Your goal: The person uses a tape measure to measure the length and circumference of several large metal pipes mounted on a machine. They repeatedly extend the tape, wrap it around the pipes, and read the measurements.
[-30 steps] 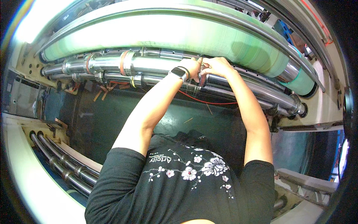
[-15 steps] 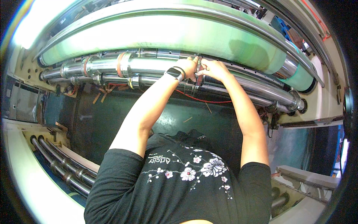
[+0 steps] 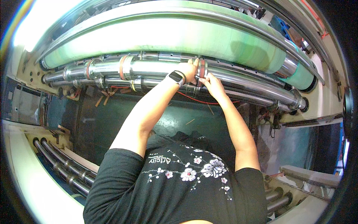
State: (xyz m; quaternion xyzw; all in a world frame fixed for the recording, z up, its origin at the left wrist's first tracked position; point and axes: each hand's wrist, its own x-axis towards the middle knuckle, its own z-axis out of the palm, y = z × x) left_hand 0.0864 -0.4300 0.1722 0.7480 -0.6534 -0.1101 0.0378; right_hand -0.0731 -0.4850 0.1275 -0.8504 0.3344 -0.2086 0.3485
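A ring collar with a reddish-brown band (image 3: 202, 68) sits around the upper polished metal shaft (image 3: 238, 80), between my two hands. My left hand (image 3: 188, 71), with a watch on its wrist, is curled over the shaft and against the collar's left side. Just right of the band, my right hand (image 3: 213, 85) has its fingers closed in a pinch at the collar's lower edge. Whatever lies between those fingertips is too small to make out. Similar banded collars (image 3: 122, 67) sit on the same shaft to the left.
Beyond the shaft lies a large pale green roller (image 3: 156, 35), with a metal bar (image 3: 209, 14) across it. A thinner shaft (image 3: 242, 96) runs below. Cream machine frames (image 3: 305, 106) stand at both sides. A red cable (image 3: 197, 99) hangs under the shafts. More shafts (image 3: 61, 170) are at lower left.
My right hand has moved down from the top of the collar to its lower edge, uncovering more of the reddish band. My left hand stays at the collar's left side.
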